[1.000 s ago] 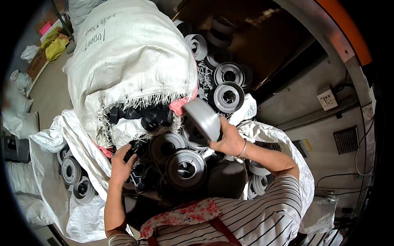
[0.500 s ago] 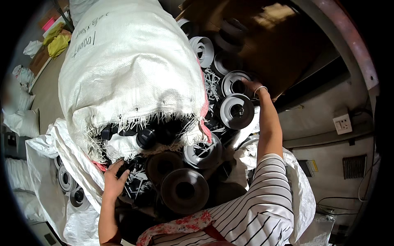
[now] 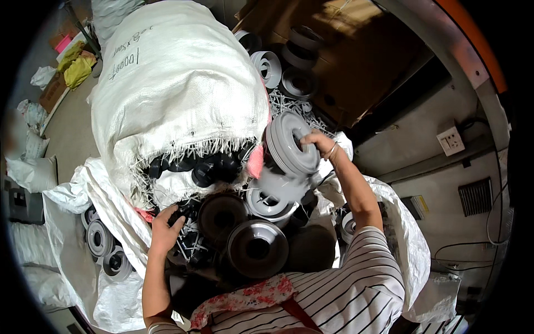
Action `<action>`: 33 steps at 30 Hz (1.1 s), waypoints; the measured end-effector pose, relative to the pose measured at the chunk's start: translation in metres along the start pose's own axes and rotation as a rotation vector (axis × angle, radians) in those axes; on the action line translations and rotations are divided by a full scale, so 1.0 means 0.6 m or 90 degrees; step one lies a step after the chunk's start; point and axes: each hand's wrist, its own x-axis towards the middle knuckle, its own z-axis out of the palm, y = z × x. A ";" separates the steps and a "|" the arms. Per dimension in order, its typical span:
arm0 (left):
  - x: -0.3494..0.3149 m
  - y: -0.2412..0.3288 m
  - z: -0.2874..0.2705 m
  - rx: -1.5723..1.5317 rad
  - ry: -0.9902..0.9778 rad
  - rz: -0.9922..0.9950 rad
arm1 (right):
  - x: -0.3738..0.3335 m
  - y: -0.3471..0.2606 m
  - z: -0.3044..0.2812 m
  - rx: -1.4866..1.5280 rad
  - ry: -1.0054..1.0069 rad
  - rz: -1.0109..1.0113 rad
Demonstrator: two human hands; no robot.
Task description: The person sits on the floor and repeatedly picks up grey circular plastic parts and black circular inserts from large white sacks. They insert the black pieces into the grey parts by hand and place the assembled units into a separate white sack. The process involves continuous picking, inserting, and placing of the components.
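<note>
My right hand point(image 3: 319, 142) grips a grey plastic ring point(image 3: 286, 146) by its centre opening, with the thumb and fingers over the inner rim. The ring is tilted, ribbed along its side and blurred by motion. Below it, another grey ring point(image 3: 269, 207) lies in the pile with sticks in its opening. My left hand point(image 3: 163, 230) rests at the mouth of the big white woven sack point(image 3: 178, 92), thumb and fingers apart, beside small black plastic parts point(image 3: 189, 209). Two dark rings, one shiny point(image 3: 257, 268) and one duller point(image 3: 208, 220), lie to its right.
Black parts point(image 3: 207, 171) show inside the sack's frayed mouth. More grey rings point(image 3: 266, 69) and loose grey sticks point(image 3: 292, 103) lie beyond, near a brown cardboard sheet point(image 3: 356, 61). At the left, an opened white bag point(image 3: 69, 222) holds rings point(image 3: 99, 238). A wall socket point(image 3: 450, 141) is at the right.
My right hand has lifted a grey ring and brought it nearer and to the left. My left hand stays by the sack mouth. The whole view has shifted slightly.
</note>
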 end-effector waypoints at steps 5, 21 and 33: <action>0.001 0.020 -0.002 -0.017 0.012 -0.020 | -0.079 0.004 0.220 -0.388 -0.201 -0.239; 0.019 -0.001 0.000 -0.006 -0.012 -0.056 | 0.298 -0.128 -0.056 -0.723 0.580 0.004; 0.029 -0.016 0.006 -0.029 0.002 -0.122 | 0.380 -0.122 -0.107 -0.558 0.655 0.177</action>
